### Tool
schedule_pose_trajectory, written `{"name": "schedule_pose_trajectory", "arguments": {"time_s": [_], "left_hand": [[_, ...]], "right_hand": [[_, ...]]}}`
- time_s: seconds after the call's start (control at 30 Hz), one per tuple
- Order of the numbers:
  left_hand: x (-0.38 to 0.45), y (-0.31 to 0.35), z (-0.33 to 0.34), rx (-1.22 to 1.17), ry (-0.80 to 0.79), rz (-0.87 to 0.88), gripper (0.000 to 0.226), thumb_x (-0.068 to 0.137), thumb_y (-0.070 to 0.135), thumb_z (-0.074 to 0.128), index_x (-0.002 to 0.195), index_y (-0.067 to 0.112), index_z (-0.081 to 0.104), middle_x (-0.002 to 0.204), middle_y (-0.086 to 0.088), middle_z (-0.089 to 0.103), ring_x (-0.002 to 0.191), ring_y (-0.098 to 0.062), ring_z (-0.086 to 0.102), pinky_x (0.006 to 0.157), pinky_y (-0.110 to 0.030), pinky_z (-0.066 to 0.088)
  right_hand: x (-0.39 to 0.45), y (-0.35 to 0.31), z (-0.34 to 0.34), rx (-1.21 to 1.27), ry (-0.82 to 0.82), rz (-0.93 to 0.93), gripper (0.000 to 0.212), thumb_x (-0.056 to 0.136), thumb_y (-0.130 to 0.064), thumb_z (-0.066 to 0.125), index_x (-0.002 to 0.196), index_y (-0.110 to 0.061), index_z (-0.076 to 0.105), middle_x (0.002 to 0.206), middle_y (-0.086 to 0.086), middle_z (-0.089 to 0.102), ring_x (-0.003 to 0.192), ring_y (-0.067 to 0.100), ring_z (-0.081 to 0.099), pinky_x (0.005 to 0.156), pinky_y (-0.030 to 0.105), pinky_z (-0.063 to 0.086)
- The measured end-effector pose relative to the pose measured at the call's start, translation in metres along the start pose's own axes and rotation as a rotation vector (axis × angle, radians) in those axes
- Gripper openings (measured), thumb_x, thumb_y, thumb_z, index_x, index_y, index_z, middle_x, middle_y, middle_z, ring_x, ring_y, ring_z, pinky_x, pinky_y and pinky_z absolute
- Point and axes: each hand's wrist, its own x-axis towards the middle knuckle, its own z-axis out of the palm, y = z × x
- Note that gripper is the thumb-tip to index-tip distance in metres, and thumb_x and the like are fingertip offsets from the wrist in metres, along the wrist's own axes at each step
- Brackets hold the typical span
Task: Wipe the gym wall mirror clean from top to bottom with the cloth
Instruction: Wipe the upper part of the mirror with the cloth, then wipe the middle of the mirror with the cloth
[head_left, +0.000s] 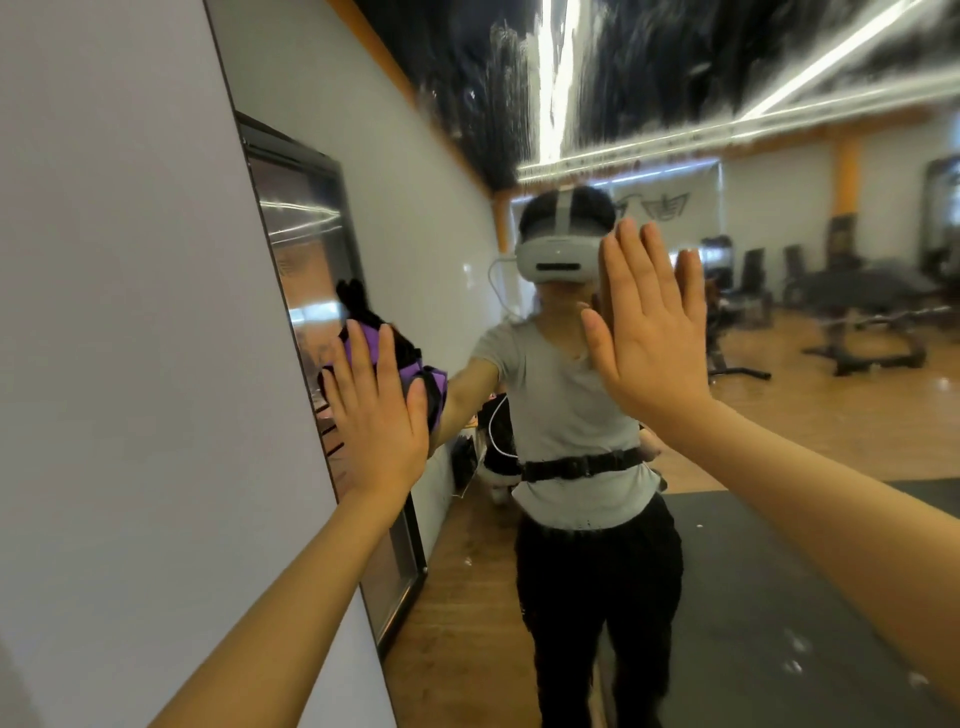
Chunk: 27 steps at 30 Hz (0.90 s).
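Head view looks along the mirror (649, 130), which fills the frame to the right of a white wall (104, 312); the left hand (376, 415) lies flat near the mirror's left edge, fingers straight and together, pressing a purple-and-black cloth (410, 364) against the glass; the cloth is bunched under the palm and shows beyond the fingertips and past the thumb; it is pinned by the open palm, not gripped by curled fingers; the right hand (649, 332) is spread flat and empty, fingers pointing up, at head height on or just before the glass, I cannot tell which; between the hands stands the person's reflection (576, 415); streaks and smears (509, 67) mark the upper glass; the cloth's long axis cannot be told; a dark-framed panel (311, 249) on the wall sits just left of the left hand.
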Motion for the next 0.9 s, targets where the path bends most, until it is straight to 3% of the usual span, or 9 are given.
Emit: {"name": "schedule_pose_trajectory", "arguments": {"time_s": [0.13,0.27,0.37,0.47,0.57,0.63,0.8,0.9], "left_hand": [[0.001,0.038,0.004,0.009,-0.015,0.103,0.065,0.102,0.042,0.029,0.158,0.022,0.003,0.166,-0.014,0.009,0.152,-0.026,-0.004,0.123,-0.044,-0.005],[-0.001,0.085,0.009,0.05,-0.054,0.274,0.065,0.101,0.045,0.032,0.158,0.017,0.016,0.165,-0.016,0.014,0.152,-0.034,0.006,0.123,-0.049,0.001],[-0.005,0.116,0.015,0.082,-0.08,0.403,0.067,0.1,0.049,0.032,0.157,0.017,0.021,0.164,-0.016,0.017,0.152,-0.035,0.008,0.122,-0.051,0.004],[-0.004,0.12,0.017,0.1,-0.08,0.458,0.067,0.099,0.051,0.033,0.157,0.019,0.019,0.164,-0.014,0.019,0.152,-0.035,0.012,0.122,-0.049,0.006],[0.0,0.102,0.013,0.121,-0.085,0.522,0.068,0.099,0.052,0.036,0.157,0.021,0.017,0.164,-0.013,0.019,0.152,-0.034,0.012,0.123,-0.047,0.003],[-0.001,0.081,0.009,0.119,-0.075,0.479,0.068,0.099,0.05,0.036,0.157,0.022,0.015,0.164,-0.014,0.017,0.152,-0.033,0.009,0.123,-0.047,0.002],[-0.02,0.001,0.002,0.071,-0.081,0.148,0.07,0.098,0.048,0.03,0.158,0.025,0.004,0.165,-0.006,-0.002,0.152,-0.025,-0.007,0.123,-0.051,0.002],[-0.033,-0.021,-0.001,0.038,-0.073,0.064,0.067,0.103,0.053,0.018,0.158,0.016,0.012,0.165,-0.016,0.009,0.153,-0.034,0.002,0.121,-0.058,0.013]], "right_hand": [[-0.024,0.027,-0.014,-0.077,-0.024,-0.043,0.062,0.106,-0.039,0.03,0.157,-0.004,0.026,0.165,0.015,0.02,0.153,0.03,0.014,0.125,0.048,0.0],[-0.037,0.04,-0.023,-0.095,-0.035,-0.039,0.06,0.106,-0.037,0.029,0.158,-0.007,0.023,0.165,0.013,0.017,0.154,0.029,0.011,0.124,0.044,-0.006],[-0.048,0.039,-0.022,-0.078,-0.05,-0.007,0.06,0.106,-0.037,0.027,0.157,-0.006,0.025,0.165,0.014,0.017,0.154,0.03,0.011,0.125,0.048,-0.001],[-0.056,0.032,-0.013,-0.066,-0.06,0.064,0.061,0.106,-0.039,0.027,0.157,-0.006,0.024,0.165,0.014,0.017,0.154,0.027,0.006,0.124,0.053,0.005],[-0.057,0.028,-0.002,-0.076,-0.034,0.12,0.062,0.107,-0.041,0.025,0.159,-0.008,0.02,0.166,0.013,0.014,0.154,0.022,0.0,0.124,0.05,-0.001],[-0.058,0.029,0.001,-0.097,-0.02,0.122,0.062,0.107,-0.042,0.023,0.159,-0.009,0.019,0.166,0.013,0.015,0.154,0.021,-0.001,0.124,0.049,-0.003],[-0.06,0.03,0.005,-0.121,0.015,0.101,0.062,0.107,-0.044,0.02,0.159,-0.008,0.019,0.165,0.016,0.018,0.154,0.023,0.002,0.124,0.05,-0.002],[-0.062,0.031,0.006,-0.124,0.008,0.098,0.063,0.108,-0.044,0.021,0.159,-0.008,0.016,0.165,0.016,0.017,0.154,0.028,0.005,0.123,0.053,0.001]]}}
